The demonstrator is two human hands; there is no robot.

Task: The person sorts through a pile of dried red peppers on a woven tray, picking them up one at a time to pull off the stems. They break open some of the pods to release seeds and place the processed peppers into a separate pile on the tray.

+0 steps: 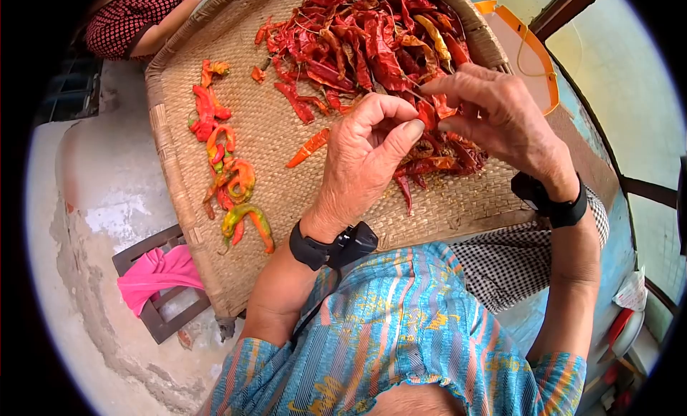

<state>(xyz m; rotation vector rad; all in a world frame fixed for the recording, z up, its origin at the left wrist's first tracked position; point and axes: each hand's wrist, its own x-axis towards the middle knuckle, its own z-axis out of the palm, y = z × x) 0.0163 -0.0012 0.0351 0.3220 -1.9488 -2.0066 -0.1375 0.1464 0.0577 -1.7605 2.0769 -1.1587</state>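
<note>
My left hand (365, 155) is closed in a pinch, thumb against forefinger, at one end of a dried red chili (426, 115). From the other side, my right hand (501, 115) has thumb and fingers bent around the same chili; its fingertips partly hide it. Both hands are above a shallow woven bamboo tray (265, 155). A big heap of dried red chilies (358, 40) fills the tray's far right part, and a smaller group (429, 162) lies beneath my hands with loose seeds. One orange-red chili (309, 147) rests alone left of my left hand.
Fresher red, orange and greenish chilies (232, 176) form a line along the tray's left side. Another person's arm (168, 26) is at the upper left. A pink cloth (161, 276) lies on a dark wooden stool (168, 312). An orange-rimmed container (526, 51) stands at the upper right.
</note>
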